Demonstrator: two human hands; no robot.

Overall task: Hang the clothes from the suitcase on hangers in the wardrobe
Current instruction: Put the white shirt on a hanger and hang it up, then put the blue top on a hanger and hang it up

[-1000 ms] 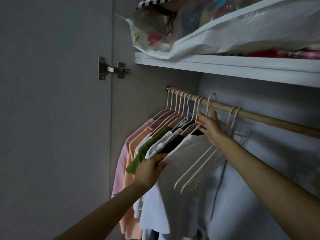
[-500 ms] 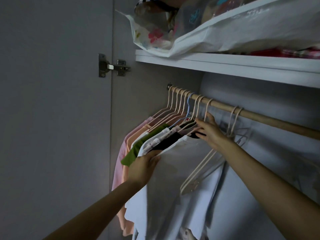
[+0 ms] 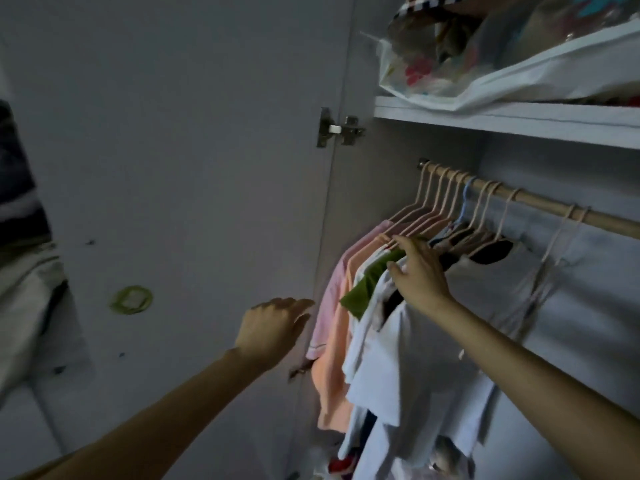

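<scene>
A wooden rail (image 3: 540, 202) crosses the wardrobe under a white shelf. Several pale hangers hang from it, carrying a pink top (image 3: 332, 292), a peach top (image 3: 332, 382), a green garment (image 3: 367, 289) and a white shirt (image 3: 426, 362). My right hand (image 3: 419, 275) rests on the shoulders of the hung clothes, fingers spread over the green garment and the white shirt, gripping nothing clearly. My left hand (image 3: 273, 327) hovers open in front of the wardrobe door, left of the clothes and apart from them. Two bare hangers (image 3: 547, 258) hang further right. The suitcase is out of view.
The open wardrobe door (image 3: 194, 202) with its metal hinge (image 3: 337, 128) stands at the left. The white shelf (image 3: 512, 119) above the rail holds a plastic bag (image 3: 485, 67) of colourful fabric. More fabric lies low in the wardrobe.
My left hand has let go of the white shirt and drawn back left toward the door. My right hand has left the hanger and moved onto the garments' shoulders. The view swung left.
</scene>
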